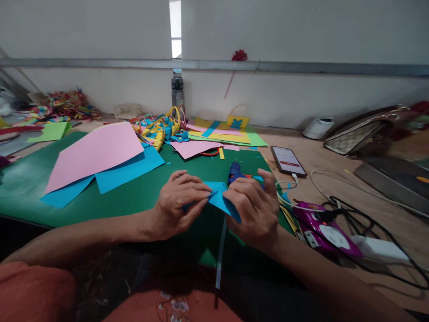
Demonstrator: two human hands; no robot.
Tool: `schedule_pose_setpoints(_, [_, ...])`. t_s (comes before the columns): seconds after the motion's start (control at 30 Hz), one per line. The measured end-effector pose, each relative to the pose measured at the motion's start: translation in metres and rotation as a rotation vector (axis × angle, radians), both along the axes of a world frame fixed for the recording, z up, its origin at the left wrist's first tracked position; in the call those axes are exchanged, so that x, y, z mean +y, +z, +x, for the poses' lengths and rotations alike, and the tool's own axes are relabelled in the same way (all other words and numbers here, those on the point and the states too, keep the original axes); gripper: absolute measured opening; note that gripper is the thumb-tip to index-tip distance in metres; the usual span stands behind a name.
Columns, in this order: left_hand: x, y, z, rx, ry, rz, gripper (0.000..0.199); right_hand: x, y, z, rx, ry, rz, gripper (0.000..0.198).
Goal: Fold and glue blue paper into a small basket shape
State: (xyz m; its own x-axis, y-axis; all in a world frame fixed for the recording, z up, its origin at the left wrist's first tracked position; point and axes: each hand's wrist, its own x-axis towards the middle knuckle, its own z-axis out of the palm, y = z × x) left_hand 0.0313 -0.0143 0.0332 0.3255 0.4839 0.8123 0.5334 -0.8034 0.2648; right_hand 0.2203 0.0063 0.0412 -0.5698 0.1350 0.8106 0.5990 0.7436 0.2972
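Between my two hands is a small piece of blue paper (219, 197), folded or creased, held above a green mat (140, 210). My left hand (181, 203) pinches its left side with thumb and fingers. The right side is gripped by my right hand (253, 208), whose index finger points up. Just behind my right hand lies a blue glue gun (235, 171), partly covered by it. Below the paper a narrow translucent strip (221, 255) hangs down past the mat's front edge; where its upper end is attached is hidden.
Left on the mat lie pink paper (97, 154) and blue sheets (130, 172). Yellow-and-blue paper baskets (161, 129) and more coloured paper stand behind. At right are a phone (288, 161), a purple power strip (330, 232), tangled cables and a bag (362, 134).
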Motion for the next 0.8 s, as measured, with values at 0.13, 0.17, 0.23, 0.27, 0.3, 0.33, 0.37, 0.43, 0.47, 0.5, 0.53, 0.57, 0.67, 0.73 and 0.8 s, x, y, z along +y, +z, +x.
schedule_pose_setpoints(0.13, [0.004, 0.002, -0.004, 0.035, 0.044, 0.077, 0.007, -0.001, -0.001, -0.001, -0.006, 0.001, -0.041, 0.016])
schedule_pose_setpoints(0.17, [0.006, 0.002, -0.006, 0.052, 0.066, 0.111, 0.007, -0.001, -0.002, -0.002, 0.000, 0.010, -0.053, 0.016])
schedule_pose_setpoints(0.23, [0.011, 0.002, -0.011, 0.105, 0.112, 0.191, 0.006, -0.002, -0.002, -0.002, 0.034, 0.047, -0.108, 0.019])
schedule_pose_setpoints(0.27, [0.013, 0.001, -0.013, 0.135, 0.129, 0.226, 0.006, -0.002, -0.002, -0.002, 0.059, 0.069, -0.158, 0.021])
schedule_pose_setpoints(0.3, [0.015, 0.001, -0.015, 0.162, 0.140, 0.254, 0.006, -0.002, -0.002, -0.002, 0.084, 0.090, -0.218, 0.024])
schedule_pose_setpoints(0.33, [0.016, 0.000, -0.016, 0.185, 0.144, 0.272, 0.007, -0.002, -0.001, -0.002, 0.114, 0.107, -0.281, 0.025])
schedule_pose_setpoints(0.37, [0.017, -0.001, -0.017, 0.203, 0.142, 0.282, 0.008, -0.002, 0.000, -0.002, 0.147, 0.119, -0.337, 0.023])
schedule_pose_setpoints(0.43, [0.016, -0.002, -0.017, 0.226, 0.132, 0.293, 0.009, 0.000, 0.002, -0.001, 0.187, 0.111, -0.403, 0.017])
schedule_pose_setpoints(0.47, [0.016, -0.002, -0.016, 0.237, 0.127, 0.295, 0.009, 0.000, 0.003, -0.001, 0.181, 0.099, -0.412, 0.013])
schedule_pose_setpoints(0.5, [0.015, -0.003, -0.015, 0.246, 0.123, 0.294, 0.009, 0.000, 0.004, -0.002, 0.158, 0.085, -0.410, 0.011])
schedule_pose_setpoints(0.53, [0.014, -0.003, -0.013, 0.256, 0.118, 0.292, 0.009, 0.000, 0.004, -0.002, 0.117, 0.069, -0.401, 0.010])
schedule_pose_setpoints(0.57, [0.013, -0.003, -0.012, 0.265, 0.113, 0.287, 0.010, 0.000, 0.005, -0.003, 0.069, 0.055, -0.387, 0.010])
schedule_pose_setpoints(0.67, [0.012, -0.003, -0.009, 0.301, 0.101, 0.272, 0.012, -0.003, 0.005, -0.006, -0.045, 0.032, -0.362, 0.015])
schedule_pose_setpoints(0.73, [0.011, -0.003, -0.008, 0.324, 0.098, 0.265, 0.014, -0.004, 0.004, -0.007, -0.096, 0.022, -0.357, 0.019])
schedule_pose_setpoints(0.8, [0.011, -0.003, -0.008, 0.344, 0.097, 0.259, 0.015, -0.006, 0.003, -0.007, -0.158, 0.006, -0.348, 0.020])
